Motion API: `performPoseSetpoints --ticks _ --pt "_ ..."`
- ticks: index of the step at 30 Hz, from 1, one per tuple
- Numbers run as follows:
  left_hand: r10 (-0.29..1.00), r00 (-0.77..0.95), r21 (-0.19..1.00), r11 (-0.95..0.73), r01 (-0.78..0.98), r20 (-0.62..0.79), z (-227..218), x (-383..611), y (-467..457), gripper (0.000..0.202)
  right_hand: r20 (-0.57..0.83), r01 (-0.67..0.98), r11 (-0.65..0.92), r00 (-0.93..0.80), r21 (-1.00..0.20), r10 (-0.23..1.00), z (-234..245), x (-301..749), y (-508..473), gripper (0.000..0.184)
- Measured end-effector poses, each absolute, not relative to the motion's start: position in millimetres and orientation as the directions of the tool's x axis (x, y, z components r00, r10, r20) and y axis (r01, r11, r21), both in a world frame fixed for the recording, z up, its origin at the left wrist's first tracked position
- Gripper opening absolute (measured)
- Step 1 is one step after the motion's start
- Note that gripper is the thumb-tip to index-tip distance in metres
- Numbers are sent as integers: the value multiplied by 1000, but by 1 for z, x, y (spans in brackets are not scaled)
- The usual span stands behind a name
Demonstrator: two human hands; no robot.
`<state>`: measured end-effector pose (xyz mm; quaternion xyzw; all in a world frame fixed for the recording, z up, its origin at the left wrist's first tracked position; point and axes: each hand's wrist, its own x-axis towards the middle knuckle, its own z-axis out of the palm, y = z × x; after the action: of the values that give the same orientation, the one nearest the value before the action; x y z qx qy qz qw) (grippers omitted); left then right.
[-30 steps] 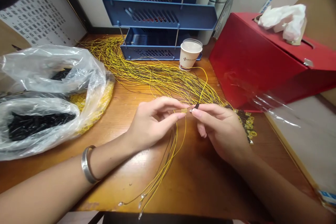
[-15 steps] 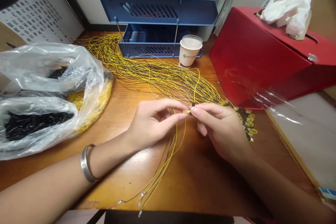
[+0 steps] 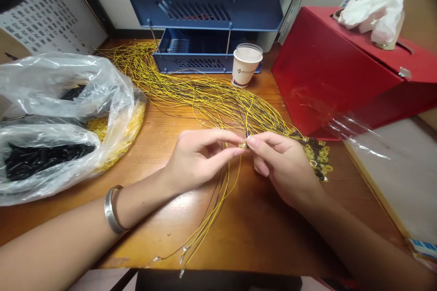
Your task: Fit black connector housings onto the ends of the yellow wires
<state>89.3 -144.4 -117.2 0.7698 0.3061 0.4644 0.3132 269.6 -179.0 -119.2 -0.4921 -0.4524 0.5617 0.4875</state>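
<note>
One tiny yellow pc [image 3: 242, 145], held up btwn both hands' fingertips, over the middle of the table [image 3: 283, 236]. Right up against it: black wire end [image 3: 247, 135], w/ a yellow wire running up & back from it.

Risks (my read): pc v. small, so a slack pinch or sideways push cd pop it out & drop it among the wires. Off-line push cd jam or bend the end. Tug from the trailing wire cd pull the two out of line.

L hand [image 3: 194, 159]: thumb & index nearly together, gap only as wide as the yellow pc, gripping it. R hand [image 3: 287, 159]: thumb & index pinched on the black end, other fingers curled under. Exact fit btwn the parts hidden by fingertips, can't tell.

Near: few loose wires [image 3: 218, 209] hang toward front edge, clear tips. Behind hands, big yellow/black wire bundle [image 3: 205, 95]; its R end = cluster of yellow-&-black ends [image 3: 317, 159], just beyond R hand.

Further: clear bag [image 3: 126, 77] at L w/ black pcs [image 3: 51, 159] & yellow rings [image 3: 136, 127]; paper cup [image 3: 246, 70], blue rack [image 3: 205, 9] at back; red box [image 3: 334, 72] at R.
</note>
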Motion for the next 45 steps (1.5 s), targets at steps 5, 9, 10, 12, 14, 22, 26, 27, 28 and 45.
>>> performPoseSetpoints --ticks 5,9,10,12,14,22,26,27,28,45 --pt "751 379 755 -632 177 540 -118 89 -144 9 -214 -205 -235 -121 -950 969 -119 269 -177 26" --pt "737 377 745 -648 159 560 -119 88 -143 9 -279 -272 -321 -180 -907 943 -116 270 -176 25" --pt "734 376 743 -651 153 565 -119 88 -143 9 -282 -275 -326 -187 -905 941 -115 271 -176 25" --pt "728 372 738 -658 148 575 -118 88 -143 8 -278 -265 -324 -198 -908 940 -113 271 -176 25" --pt "728 374 736 -659 155 574 -118 88 -143 9 -269 -245 -313 -197 -918 943 -113 271 -177 25" --pt "719 383 717 -674 181 579 -121 87 -143 8 -284 -283 -317 -153 -905 947 -116 268 -177 26" --pt "688 387 687 -707 165 614 -123 87 -143 8 -296 -302 -331 -157 -894 942 -116 267 -178 28" --pt "673 391 675 -721 157 628 -123 87 -143 8 -299 -306 -335 -161 -891 941 -116 267 -178 29" --pt "659 397 664 -733 148 638 -123 87 -143 8 -304 -309 -341 -163 -888 939 -115 267 -178 30" --pt "601 394 581 -793 183 695 -125 86 -143 9 -337 -334 -387 -200 -859 920 -109 264 -180 41"
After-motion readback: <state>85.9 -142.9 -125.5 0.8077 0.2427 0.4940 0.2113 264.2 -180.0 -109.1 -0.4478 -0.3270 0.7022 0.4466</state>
